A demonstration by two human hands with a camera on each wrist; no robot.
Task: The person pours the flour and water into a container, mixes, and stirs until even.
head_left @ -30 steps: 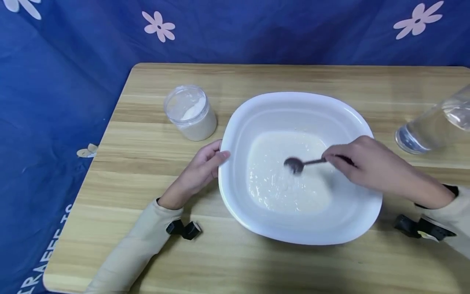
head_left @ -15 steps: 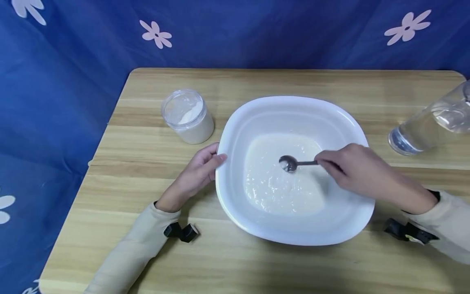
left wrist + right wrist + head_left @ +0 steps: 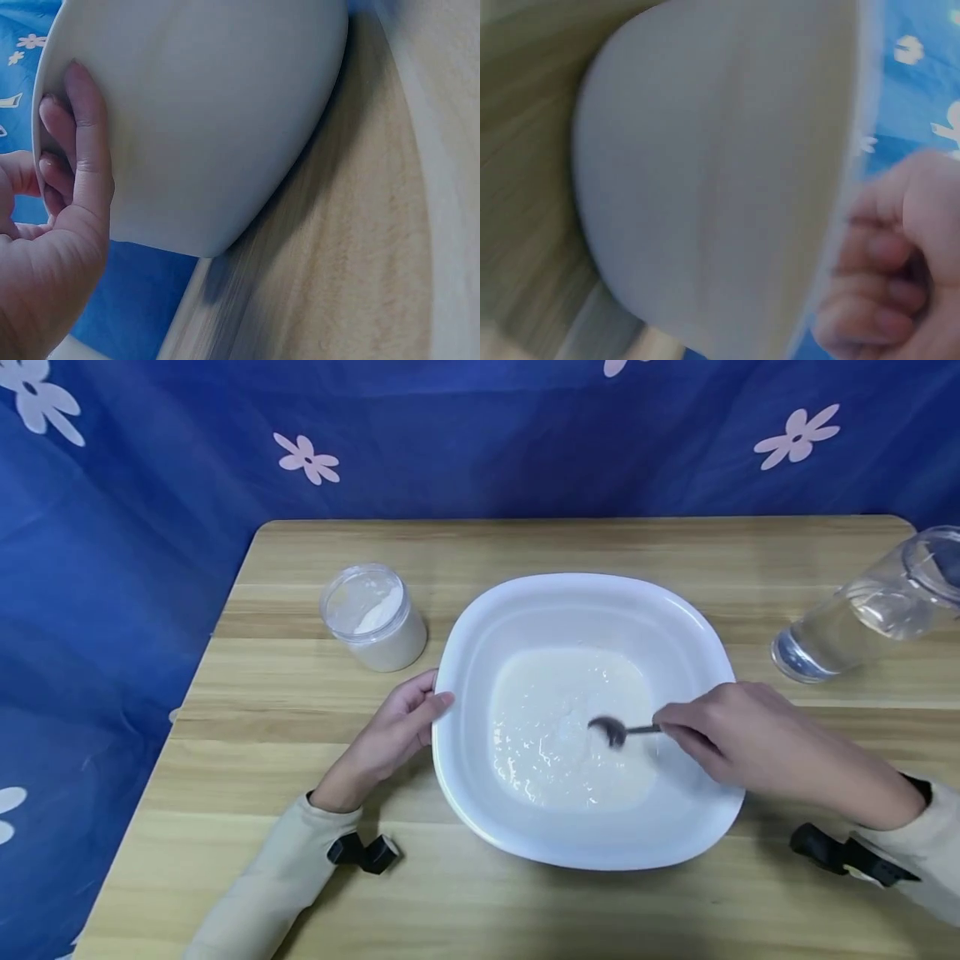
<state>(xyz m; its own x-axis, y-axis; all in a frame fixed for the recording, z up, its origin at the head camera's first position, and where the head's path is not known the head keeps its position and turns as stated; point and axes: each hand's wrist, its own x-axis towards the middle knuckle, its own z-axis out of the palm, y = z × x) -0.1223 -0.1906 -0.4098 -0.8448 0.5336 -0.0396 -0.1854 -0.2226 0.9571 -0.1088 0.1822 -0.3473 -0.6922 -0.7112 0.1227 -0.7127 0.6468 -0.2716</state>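
Observation:
A white oval basin stands on the table, with a wet, glistening white mixture over its bottom. My left hand grips the basin's left rim, thumb on top and fingers under the lip; the left wrist view shows those fingers against the outer wall. My right hand reaches over the right rim and grips a small dark metal spoon by its handle. The spoon's bowl is blurred, close over the mixture. In the right wrist view the fingers are curled; the spoon is hidden behind the basin wall.
An open clear jar of white powder stands left of the basin, near my left hand. At the right stands a clear pitcher with water in it. A blue flowered cloth hangs behind the wooden table.
The spoon has swept about in the basin, its bowl now lower and further right, with the right hand moving along. The left hand keeps its hold on the rim. The whole head view has shifted slightly.

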